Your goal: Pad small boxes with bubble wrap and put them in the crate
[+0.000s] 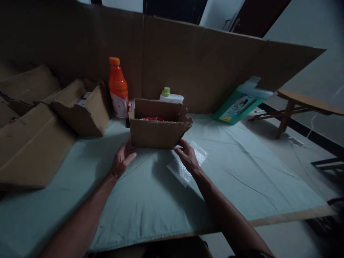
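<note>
A small open-topped cardboard box [157, 134] with ragged cut edges is between my two hands. Something red in shiny wrapping [153, 119] shows over its front wall; the rest of its contents is hidden. My left hand [124, 157] grips the lower left corner of the box, fingers against its side and thumb toward me. At the lower right corner, my right hand [186, 153] holds it the same way, its fingertips partly behind the cardboard. Under my right hand and wrist lies a piece of bubble wrap [181, 172] on the light green cloth [145, 200].
An orange bottle [118, 87] and a white bottle with a green cap [170, 95] stand behind the box. More cardboard boxes [34, 143] fill the left side. To the right, a green liquid jug [239, 102] leans by the tall cardboard wall [204, 68]. A wooden stool [303, 102] stands beyond.
</note>
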{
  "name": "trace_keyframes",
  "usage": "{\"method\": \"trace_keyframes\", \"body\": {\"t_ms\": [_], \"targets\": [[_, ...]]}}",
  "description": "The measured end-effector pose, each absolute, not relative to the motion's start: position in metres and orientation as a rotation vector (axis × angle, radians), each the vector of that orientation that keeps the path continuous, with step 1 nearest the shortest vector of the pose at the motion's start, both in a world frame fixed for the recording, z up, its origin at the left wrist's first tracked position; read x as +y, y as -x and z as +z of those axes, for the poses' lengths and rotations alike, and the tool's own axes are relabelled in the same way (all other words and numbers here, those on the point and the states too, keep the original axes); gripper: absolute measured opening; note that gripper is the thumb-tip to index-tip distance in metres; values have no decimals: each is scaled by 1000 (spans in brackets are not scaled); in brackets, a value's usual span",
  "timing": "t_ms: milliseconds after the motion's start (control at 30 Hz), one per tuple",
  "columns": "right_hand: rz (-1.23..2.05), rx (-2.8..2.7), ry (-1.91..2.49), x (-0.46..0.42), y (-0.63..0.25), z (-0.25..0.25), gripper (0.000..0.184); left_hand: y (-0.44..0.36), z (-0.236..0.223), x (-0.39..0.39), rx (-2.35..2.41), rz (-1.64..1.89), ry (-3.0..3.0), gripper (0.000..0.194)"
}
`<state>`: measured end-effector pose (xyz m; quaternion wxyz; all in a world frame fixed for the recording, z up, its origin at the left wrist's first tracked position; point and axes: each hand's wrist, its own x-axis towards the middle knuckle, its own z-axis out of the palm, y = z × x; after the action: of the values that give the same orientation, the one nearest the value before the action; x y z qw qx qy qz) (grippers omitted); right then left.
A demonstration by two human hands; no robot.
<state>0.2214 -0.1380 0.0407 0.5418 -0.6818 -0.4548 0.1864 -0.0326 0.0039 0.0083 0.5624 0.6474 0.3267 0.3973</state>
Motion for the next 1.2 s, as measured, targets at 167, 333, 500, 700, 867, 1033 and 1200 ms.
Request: {"method": "trace_keyframes", "body": {"t_ms": [167, 333, 500, 700, 867, 1033, 1200], "targets": [[483, -1054, 1577, -134, -234, 43, 57, 32, 2, 9, 633, 855, -1372, 90], [359, -1116, 1828, -175, -241, 43, 53, 35, 2, 12, 682, 898, -1387, 90], [250, -1506, 1964, -237, -207, 37, 46, 35, 3, 12, 747, 962, -1398, 90], [8, -1713, 2211, -244, -176, 27, 39, 37, 8, 13, 863, 1032, -1485, 82], [60, -1776, 2034, -234, -154, 26, 32, 39, 16, 11, 1008, 1140, -1526, 64], [358, -2130, 1606, -237, -111, 39, 26, 56, 19, 9, 1029, 1169, -1506, 63], [474, -1948, 1560, -246, -136, 57, 42, 73, 17, 4, 1045, 1067, -1580, 65]]}}
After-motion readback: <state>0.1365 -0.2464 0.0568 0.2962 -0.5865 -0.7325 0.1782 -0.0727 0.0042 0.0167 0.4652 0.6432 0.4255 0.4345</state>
